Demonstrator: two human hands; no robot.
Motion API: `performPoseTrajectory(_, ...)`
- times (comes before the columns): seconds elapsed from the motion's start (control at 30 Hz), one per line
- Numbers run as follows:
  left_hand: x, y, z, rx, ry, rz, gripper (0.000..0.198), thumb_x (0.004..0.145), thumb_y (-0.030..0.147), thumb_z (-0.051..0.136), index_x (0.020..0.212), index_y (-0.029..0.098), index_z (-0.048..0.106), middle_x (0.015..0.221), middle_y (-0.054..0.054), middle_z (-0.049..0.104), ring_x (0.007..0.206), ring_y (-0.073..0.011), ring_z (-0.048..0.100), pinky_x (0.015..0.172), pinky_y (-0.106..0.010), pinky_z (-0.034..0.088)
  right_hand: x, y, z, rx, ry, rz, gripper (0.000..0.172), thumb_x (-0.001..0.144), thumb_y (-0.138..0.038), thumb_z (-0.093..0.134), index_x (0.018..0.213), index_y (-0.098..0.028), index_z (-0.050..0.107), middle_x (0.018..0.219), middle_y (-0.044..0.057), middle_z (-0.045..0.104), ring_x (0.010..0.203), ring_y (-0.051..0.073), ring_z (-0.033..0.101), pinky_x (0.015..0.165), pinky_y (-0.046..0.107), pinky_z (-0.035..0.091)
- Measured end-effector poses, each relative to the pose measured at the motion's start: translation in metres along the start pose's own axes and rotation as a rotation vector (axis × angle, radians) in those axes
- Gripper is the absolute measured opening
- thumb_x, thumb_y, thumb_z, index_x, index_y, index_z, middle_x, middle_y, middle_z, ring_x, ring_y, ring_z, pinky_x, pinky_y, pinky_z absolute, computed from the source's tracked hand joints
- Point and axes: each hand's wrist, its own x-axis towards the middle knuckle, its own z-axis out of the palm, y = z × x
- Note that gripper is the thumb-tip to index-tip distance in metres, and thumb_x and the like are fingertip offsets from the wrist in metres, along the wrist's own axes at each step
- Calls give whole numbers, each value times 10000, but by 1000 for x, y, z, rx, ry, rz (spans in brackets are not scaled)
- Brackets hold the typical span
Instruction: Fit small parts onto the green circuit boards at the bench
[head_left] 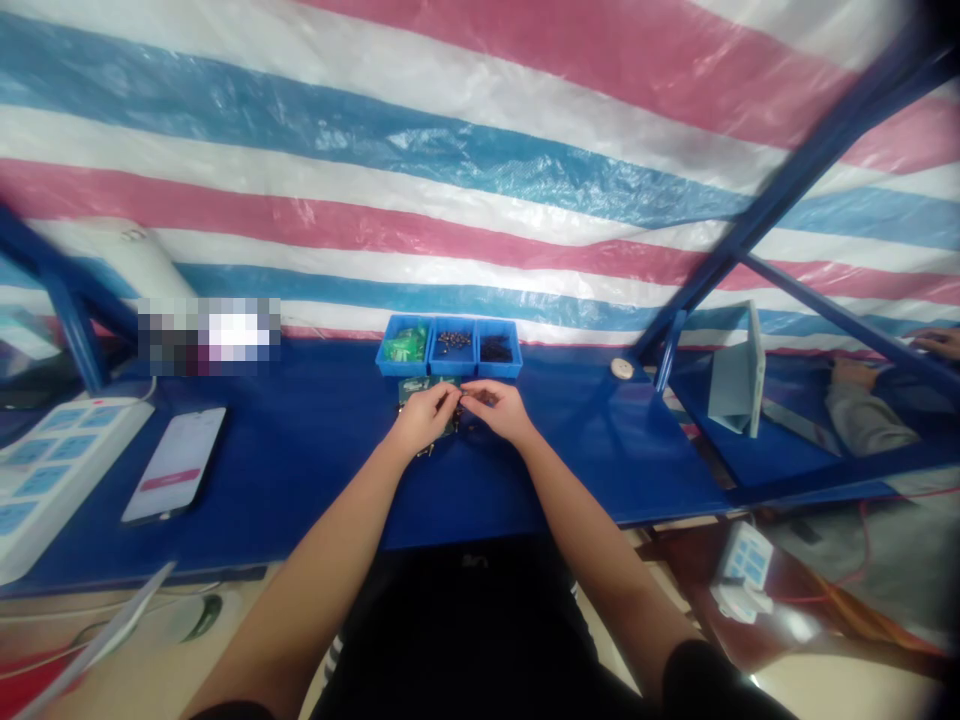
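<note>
My left hand (pixel 427 416) and my right hand (pixel 498 410) meet over the blue table, fingertips pinched close together. Whatever they hold is too small to make out. Under and behind my left fingers lies a dark green, flat piece (pixel 414 385), mostly covered. Small dark and brassy bits show around the fingertips. Just beyond stand three joined blue bins. The left bin (pixel 402 369) holds bright green pieces, the middle bin (pixel 451 367) small dark and shiny parts, and the right bin (pixel 498 370) black parts.
A phone (pixel 176 465) and a white power strip (pixel 64 465) lie to the left on the blue table (pixel 300 440). A round pale object (pixel 622 369) sits at the back right. Blue frame bars (pixel 712 260) rise there. Beyond them are a propped tablet (pixel 739 375) and another person's sleeve (pixel 866 420).
</note>
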Motion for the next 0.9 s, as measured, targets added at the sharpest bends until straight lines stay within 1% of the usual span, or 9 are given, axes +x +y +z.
performPoseTrajectory(0.07, 0, 0, 0, 2, -5, -3, 305, 990, 410, 413, 910, 198, 617, 730, 5, 641, 664, -142, 605, 645, -249, 437, 0, -1, 0, -13, 9, -13, 327, 767, -417, 732, 996, -183, 745, 893, 72, 749, 703, 165, 661, 672, 305, 542)
performPoseTrajectory(0.17, 0, 0, 0, -4, -9, -4, 320, 991, 420, 402, 925, 200, 625, 720, 6, 638, 647, -140, 594, 636, -248, 440, 0, 1, 0, -3, 37, -12, 317, 771, -431, 728, 979, -194, 750, 922, 70, 749, 759, 176, 677, 737, 321, 555)
performPoseTrajectory(0.27, -1, -3, 2, -23, 25, -2, 294, 967, 441, 453, 1023, 214, 632, 761, 6, 663, 632, -136, 592, 624, -248, 452, 0, 4, -1, 70, 60, 20, 321, 773, -437, 728, 987, -198, 745, 909, 64, 747, 783, 182, 687, 780, 336, 561)
performPoseTrajectory(0.4, -1, -7, 6, -26, 73, 5, 318, 939, 461, 506, 1115, 229, 634, 724, 14, 662, 582, -133, 581, 604, -250, 463, 1, 5, -1, 100, 56, 49, 326, 757, -441, 744, 972, -197, 740, 886, 62, 743, 780, 185, 689, 778, 338, 563)
performPoseTrajectory(0.5, 0, -8, 6, -7, 95, 24, 309, 945, 453, 492, 1066, 225, 662, 798, -6, 693, 628, -137, 606, 634, -251, 474, 0, 4, 0, 110, 33, 63, 338, 751, -446, 748, 974, -192, 734, 889, 63, 744, 780, 185, 690, 769, 332, 563)
performPoseTrajectory(0.57, 0, -7, 4, 6, 82, 31, 307, 958, 445, 468, 1008, 218, 669, 847, -15, 703, 684, -144, 627, 665, -252, 476, -1, 3, 1, 109, 18, 56, 342, 753, -436, 749, 989, -189, 729, 896, 65, 744, 775, 181, 688, 758, 325, 561)
performPoseTrajectory(0.67, 1, -4, 1, 22, 27, 23, 326, 977, 442, 435, 931, 213, 662, 763, 0, 675, 664, -142, 610, 654, -250, 458, -2, 1, 1, 82, 1, 21, 324, 771, -406, 739, 1010, -187, 726, 894, 63, 740, 771, 173, 683, 749, 314, 553)
performPoseTrajectory(0.73, 0, -3, 0, 22, 15, 18, 332, 982, 440, 425, 926, 213, 661, 732, 5, 662, 652, -142, 603, 646, -250, 452, -2, 1, 1, 73, 0, 8, 307, 779, -390, 735, 1008, -185, 727, 899, 66, 740, 780, 173, 684, 756, 314, 551)
performPoseTrajectory(0.9, 0, -5, 3, 6, 57, -7, 329, 960, 448, 468, 1111, 229, 660, 876, -24, 716, 698, -158, 638, 676, -262, 484, 0, 3, -1, 108, 47, 46, 322, 759, -406, 750, 991, -183, 730, 887, 66, 744, 790, 185, 697, 782, 329, 564)
